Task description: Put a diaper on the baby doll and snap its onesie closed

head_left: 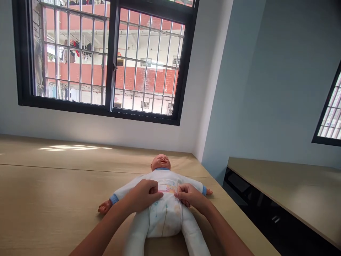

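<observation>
A baby doll lies on its back on the wooden table, head toward the window, arms spread. It wears a white top with blue cuffs and white leg coverings. Around its hips is a white diaper with faint coloured prints. My left hand has curled fingers at the diaper's upper left edge, thumb pointing inward. On the opposite side, my right hand pinches at the upper right edge of the diaper. Between the hands a pink and yellow printed band shows at the waist.
The wooden table reaches back to the wall under a barred window. Its right edge slants past the doll's hand. Beyond a gap on the right stands another wooden-topped table with a dark side.
</observation>
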Available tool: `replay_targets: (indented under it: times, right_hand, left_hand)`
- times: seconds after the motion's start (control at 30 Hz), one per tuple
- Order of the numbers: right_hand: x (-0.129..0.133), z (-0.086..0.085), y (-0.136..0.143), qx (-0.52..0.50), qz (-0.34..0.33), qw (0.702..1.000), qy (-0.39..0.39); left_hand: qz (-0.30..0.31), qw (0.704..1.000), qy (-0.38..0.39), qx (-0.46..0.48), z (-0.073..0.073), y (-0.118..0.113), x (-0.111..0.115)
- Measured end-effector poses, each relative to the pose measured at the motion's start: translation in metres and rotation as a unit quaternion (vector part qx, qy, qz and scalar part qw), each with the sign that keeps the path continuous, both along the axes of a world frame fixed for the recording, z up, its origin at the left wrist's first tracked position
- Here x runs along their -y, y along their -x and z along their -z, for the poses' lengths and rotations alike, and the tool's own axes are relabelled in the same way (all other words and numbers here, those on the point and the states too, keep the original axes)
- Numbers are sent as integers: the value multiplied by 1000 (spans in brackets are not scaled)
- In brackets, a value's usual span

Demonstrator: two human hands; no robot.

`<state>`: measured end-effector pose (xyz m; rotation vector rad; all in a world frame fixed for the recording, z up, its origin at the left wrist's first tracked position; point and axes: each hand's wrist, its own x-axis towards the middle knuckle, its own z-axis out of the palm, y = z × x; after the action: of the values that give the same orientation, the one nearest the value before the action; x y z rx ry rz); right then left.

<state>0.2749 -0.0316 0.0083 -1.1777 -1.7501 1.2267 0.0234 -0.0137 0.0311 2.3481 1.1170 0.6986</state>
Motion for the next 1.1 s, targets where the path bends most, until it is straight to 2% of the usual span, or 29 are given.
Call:
replay_targets:
  times: [0.17,0.3,0.5,0.57,0.67,0.73,0.9,1.1]
  right_hand:
    - [-6,8,-2,-8,5,1000,4]
    - [-7,10,-1,-29,3,1000,10]
    - [-6,10,0,-46,3,999,5]
    - [-6,9,0,-40,3,999,6]
    - [-6,8,1,-27,9,1000,5]
    - [-7,8,3,-20,17,1000,5]
    - [-8,9,9,17,26,999,-31]
    - [-9,9,13,20,40,998,-38]
  left_hand:
    - [32,996,79,1,5,8,-8]
    - [25,995,98,19,9,11,-10]
    - [32,980,198,12,9,19,-11]
    - [19,987,159,20,9,18,-12]
    - [-22,997,36,60,10,8,-11]
    - [-45,997,-16,61,11,-2,-8]
    - [-108,994,-21,-11,13,-21,4]
    - [-159,982,-55,-91,9,-32,9]
